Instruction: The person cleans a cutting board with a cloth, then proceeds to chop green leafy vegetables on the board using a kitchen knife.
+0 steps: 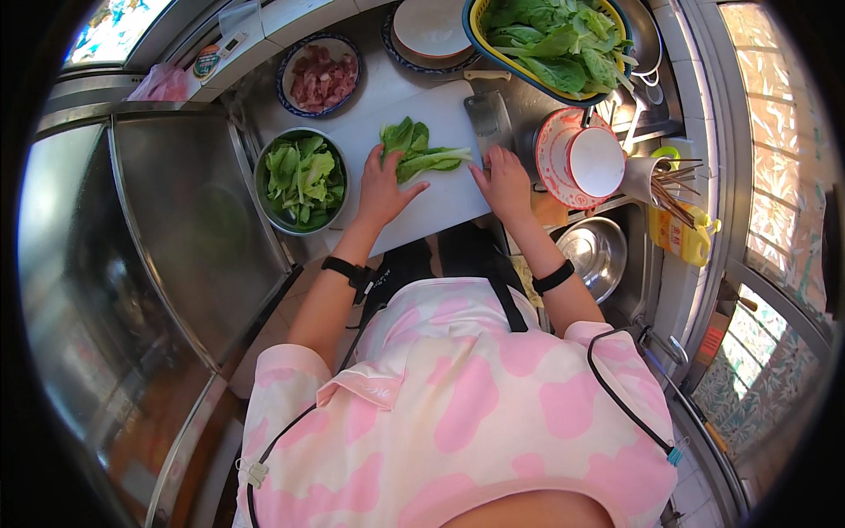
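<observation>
A small bunch of leafy greens (419,150) lies on the white cutting board (436,204), pale stems pointing right. My left hand (384,188) rests at the leafy end, fingertips against the leaves and thumb spread apart. At the stem ends is my right hand (505,183), fingers bent, by the lower end of a cleaver (489,119). The cleaver's blade lies at the board's right edge; whether its handle is under my right hand I cannot tell. Left of my left hand, a metal bowl (259,198) holds more greens (304,175).
Behind stand a plate of cut raw meat (323,78), stacked dishes (432,26), a beige handle (487,75) and a basket (485,39) of lettuce-like greens. On the right are a red-patterned plate (551,158) with a white bowl (597,162), chopsticks (673,185), an oil jug (680,234) and a sink basin (591,257).
</observation>
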Demonstrator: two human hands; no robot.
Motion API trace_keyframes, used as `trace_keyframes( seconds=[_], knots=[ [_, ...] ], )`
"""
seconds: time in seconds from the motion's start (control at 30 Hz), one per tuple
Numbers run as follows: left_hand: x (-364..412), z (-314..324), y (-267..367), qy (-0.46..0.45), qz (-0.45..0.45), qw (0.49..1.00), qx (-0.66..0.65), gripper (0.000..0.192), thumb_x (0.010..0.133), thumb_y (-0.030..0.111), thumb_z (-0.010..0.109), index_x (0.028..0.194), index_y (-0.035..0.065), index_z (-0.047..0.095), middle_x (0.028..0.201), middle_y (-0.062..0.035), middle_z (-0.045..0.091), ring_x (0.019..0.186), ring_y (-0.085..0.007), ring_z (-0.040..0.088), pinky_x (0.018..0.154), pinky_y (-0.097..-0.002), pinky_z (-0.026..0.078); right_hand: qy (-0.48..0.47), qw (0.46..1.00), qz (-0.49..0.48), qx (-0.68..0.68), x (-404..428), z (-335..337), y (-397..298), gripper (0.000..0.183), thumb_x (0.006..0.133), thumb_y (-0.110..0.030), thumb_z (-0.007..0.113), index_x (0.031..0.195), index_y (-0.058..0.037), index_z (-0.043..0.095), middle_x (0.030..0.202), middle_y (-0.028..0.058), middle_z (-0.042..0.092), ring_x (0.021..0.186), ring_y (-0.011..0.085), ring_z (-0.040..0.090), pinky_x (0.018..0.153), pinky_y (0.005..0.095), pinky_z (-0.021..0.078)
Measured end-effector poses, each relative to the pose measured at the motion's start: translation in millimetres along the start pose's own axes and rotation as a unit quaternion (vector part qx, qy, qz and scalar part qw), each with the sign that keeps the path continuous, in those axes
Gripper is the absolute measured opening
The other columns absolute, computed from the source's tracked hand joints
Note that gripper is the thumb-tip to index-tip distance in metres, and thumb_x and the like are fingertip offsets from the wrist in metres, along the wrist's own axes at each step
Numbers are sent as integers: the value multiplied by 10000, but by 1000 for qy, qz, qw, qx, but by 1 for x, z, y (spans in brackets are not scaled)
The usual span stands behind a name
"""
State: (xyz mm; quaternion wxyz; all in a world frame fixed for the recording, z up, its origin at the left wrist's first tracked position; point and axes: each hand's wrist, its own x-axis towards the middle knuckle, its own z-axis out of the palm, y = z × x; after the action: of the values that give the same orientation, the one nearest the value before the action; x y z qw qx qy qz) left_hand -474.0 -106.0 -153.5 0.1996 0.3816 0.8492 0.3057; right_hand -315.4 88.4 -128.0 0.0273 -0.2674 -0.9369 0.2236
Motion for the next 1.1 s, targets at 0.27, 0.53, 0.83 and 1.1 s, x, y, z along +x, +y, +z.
trace_keyframes(
  seconds=[0.27, 0.53, 0.83, 1.1],
  knots=[
    [21, 40, -19, 31, 4, 995, 97, 616, 738, 189, 831, 1269, 97, 533, 1407, -238, 378, 1275, -432, 425, 1004, -513, 421, -93, 987, 126, -40, -33, 38, 26, 562, 782, -231, 790, 1112, 10, 405, 956, 260, 622, 866, 433, 655, 690, 502, 533],
    [-2, 14, -23, 178, 17, 984, 26, 653, 761, 73, 782, 1317, 6, 448, 1349, -206, 456, 1185, -449, 498, 1011, -463, 433, 55, 981, 147, 115, -40, -20, -17, 448, 888, -128, 633, 1268, -43, 412, 1048, 263, 648, 879, 462, 650, 745, 519, 520],
    [3, 19, -27, 72, 56, 991, -95, 494, 770, -8, 722, 1232, 44, 555, 1254, -153, 578, 1184, -365, 527, 992, -434, 446, 32, 957, 142, 249, -59, -30, -50, 310, 928, -182, 647, 1188, -24, 590, 932, 215, 675, 859, 379, 671, 746, 397, 519],
    [-3, 24, -17, 19, 158, 987, -10, 482, 781, 202, 788, 1200, 60, 595, 1241, -159, 581, 1191, -374, 519, 989, -460, 432, 10, 963, 126, 237, -63, -23, -54, 303, 931, -171, 644, 1194, -34, 581, 905, 201, 677, 845, 377, 672, 732, 397, 518]
  ],
)
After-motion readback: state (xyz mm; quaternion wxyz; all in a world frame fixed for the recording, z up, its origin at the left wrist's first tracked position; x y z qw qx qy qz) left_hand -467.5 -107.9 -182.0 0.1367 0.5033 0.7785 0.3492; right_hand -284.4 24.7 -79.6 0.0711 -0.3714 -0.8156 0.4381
